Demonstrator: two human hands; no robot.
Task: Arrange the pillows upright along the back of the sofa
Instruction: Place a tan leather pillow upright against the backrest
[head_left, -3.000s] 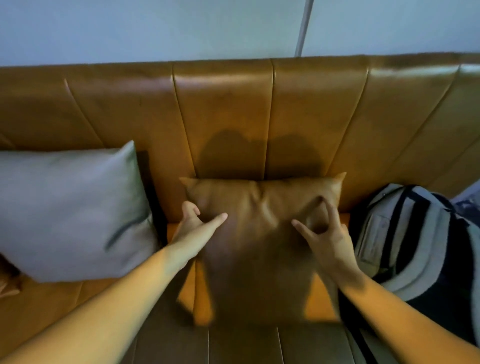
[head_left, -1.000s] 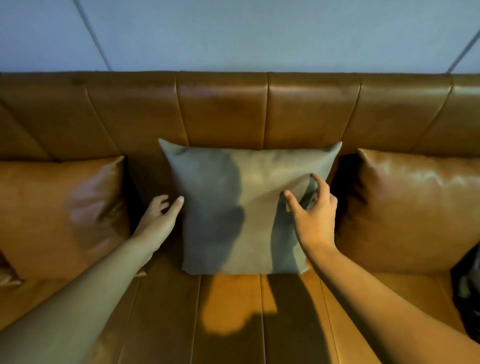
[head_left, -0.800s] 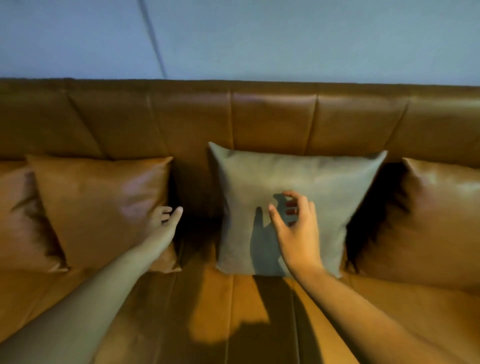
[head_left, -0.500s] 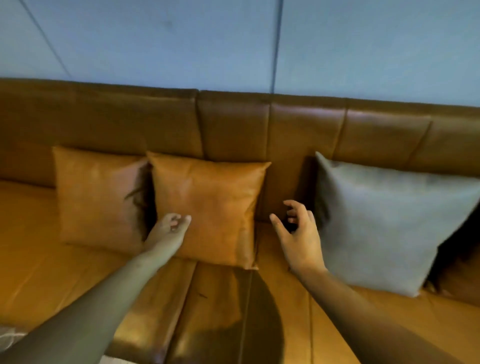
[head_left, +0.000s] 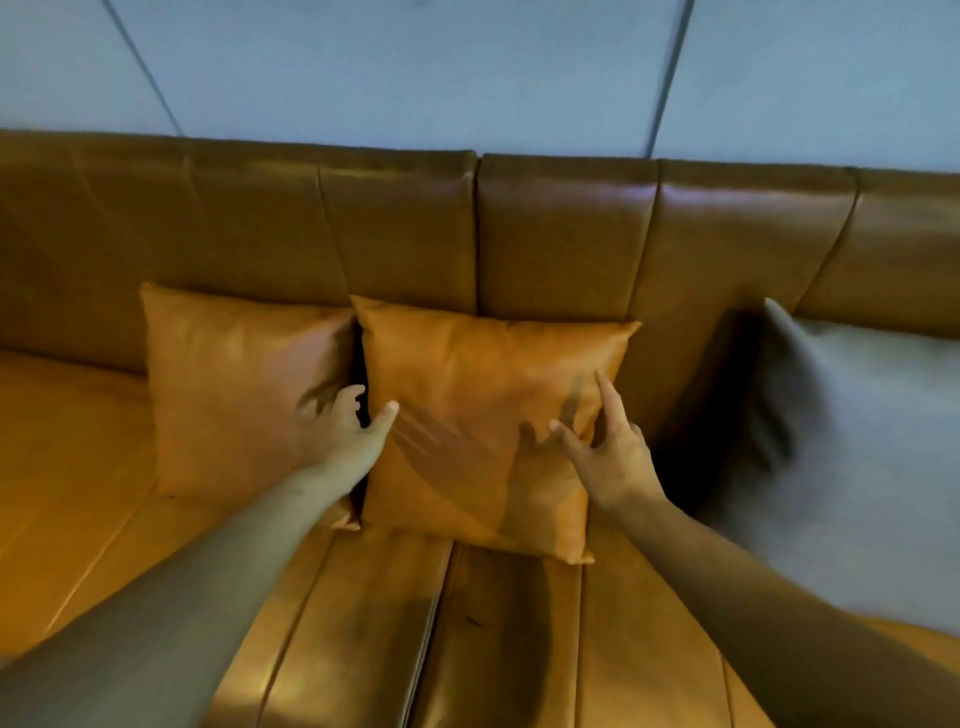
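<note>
Two tan leather pillows stand upright side by side against the back of the tan sofa (head_left: 561, 228). The middle pillow (head_left: 467, 384) is straight ahead; the left pillow (head_left: 228, 384) touches its left edge. A grey pillow (head_left: 862, 426), blurred, leans against the back at the right. My left hand (head_left: 345, 434) is at the middle pillow's left edge, thumb on its front, fingers in the gap between the two tan pillows. My right hand (head_left: 605, 447) is at that pillow's right side with fingers spread, touching its front.
The leather seat (head_left: 498, 623) stretches in front of the pillows and to the far left. A blue-grey panelled wall (head_left: 415, 67) rises behind the sofa back. A dark gap lies between the middle pillow and the grey one.
My view has swung left from the grey pillow to the two tan ones. Both hands have moved from the grey pillow onto the sides of the middle tan pillow.
</note>
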